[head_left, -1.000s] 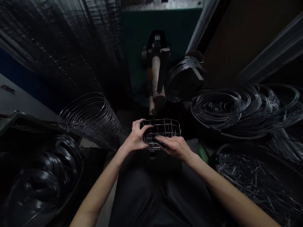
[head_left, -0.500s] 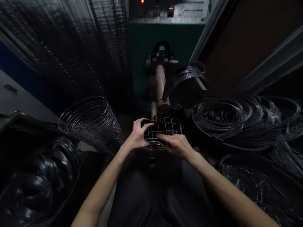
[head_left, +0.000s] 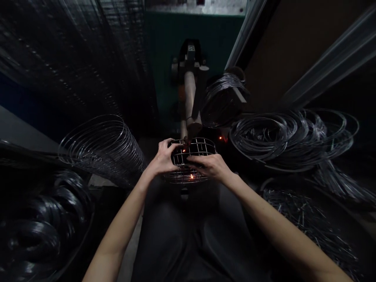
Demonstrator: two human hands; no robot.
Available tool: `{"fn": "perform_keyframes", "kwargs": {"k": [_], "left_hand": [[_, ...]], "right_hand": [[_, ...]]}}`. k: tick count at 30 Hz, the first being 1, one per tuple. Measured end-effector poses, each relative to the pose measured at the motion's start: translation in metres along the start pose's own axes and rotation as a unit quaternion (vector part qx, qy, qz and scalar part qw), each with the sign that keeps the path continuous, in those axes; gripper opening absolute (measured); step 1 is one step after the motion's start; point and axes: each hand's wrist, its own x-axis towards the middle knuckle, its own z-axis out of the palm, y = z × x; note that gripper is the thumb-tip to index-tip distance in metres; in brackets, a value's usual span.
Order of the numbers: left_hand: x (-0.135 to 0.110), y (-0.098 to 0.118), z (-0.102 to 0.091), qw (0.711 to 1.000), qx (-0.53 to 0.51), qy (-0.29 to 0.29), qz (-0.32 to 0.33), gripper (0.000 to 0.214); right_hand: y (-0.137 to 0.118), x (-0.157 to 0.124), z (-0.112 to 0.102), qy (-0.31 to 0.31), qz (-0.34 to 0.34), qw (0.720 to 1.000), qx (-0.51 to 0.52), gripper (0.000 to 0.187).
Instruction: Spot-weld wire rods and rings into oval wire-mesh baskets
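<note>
A round wire basket [head_left: 202, 145] of dark metal rods sits under the tip of a welding machine's arm [head_left: 191, 94]. On its left side my left hand [head_left: 164, 158] grips the wires, thumb towards the near rim and fingers curled round the side. My right hand [head_left: 210, 165] holds the near right part of the basket, fingers laid across the wires. Orange sparks [head_left: 192, 176] glow on and around the basket near the welding tip. The fingertips are partly hidden by the wire mesh and the dim light.
Stacked wire rings [head_left: 102, 145] lean at the left, above a crate of wire coils [head_left: 32, 235]. On the right lie a tub of large wire hoops [head_left: 264, 137] and a container of short wire pieces [head_left: 308, 223]. More rings [head_left: 225, 84] hang beside the machine.
Sparks have appeared at the welding tip and on the basket. The whole view has shifted, so things sit slightly further left and higher. Both hands keep their hold.
</note>
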Motion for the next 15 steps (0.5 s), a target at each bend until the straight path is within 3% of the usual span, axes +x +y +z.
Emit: {"fn": "perform_keyframes", "kwargs": {"k": [8, 11, 15], "left_hand": [[0.027, -0.016, -0.003, 1.000, -0.004, 0.000, -0.013, 0.084], [0.030, -0.020, -0.002, 1.000, -0.002, 0.008, -0.006, 0.084], [0.030, -0.024, 0.000, 1.000, -0.007, 0.008, -0.007, 0.086]], "right_hand": [[0.014, 0.022, 0.003, 0.047, 0.016, 0.999, 0.001, 0.024], [0.017, 0.016, 0.005, 0.081, 0.000, 0.997, 0.009, 0.025], [0.017, 0.003, 0.006, 0.153, 0.041, 0.987, 0.014, 0.018]]}}
